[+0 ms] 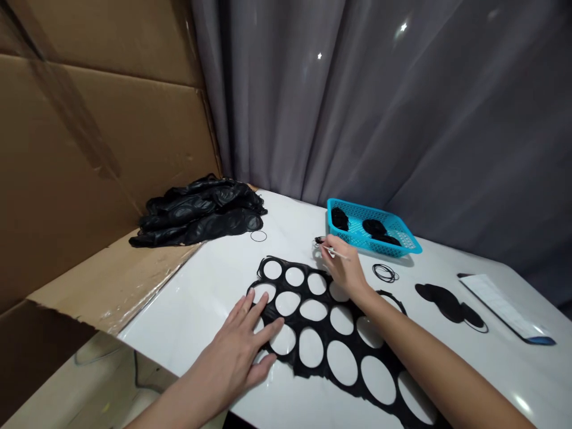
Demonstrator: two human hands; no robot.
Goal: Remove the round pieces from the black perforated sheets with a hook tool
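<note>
Your left hand [245, 342] was spread wide, palm down, its fingers across the left end of the black sheet [328, 330]. The sheet lay flat on the white table [223, 286] in front of you, cut through with rows of round and oval holes. Your right hand [343, 262] was pinched narrow, holding a thin pale stick [337, 254] just past the sheet's far edge, with your forearm crossing above its right part. A small dark bit [319, 240] showed at those fingertips; whether it belonged to the stick, you could not tell.

Just beyond that hand stood the blue basket [357, 239], with black bundles [374, 227] inside. Loose black rings [385, 273] lay near its front, and black discs [447, 302] overlapped farther right, beside the papers [503, 302]. A black pile [201, 208] sat at the far left, against the cardboard [111, 119].
</note>
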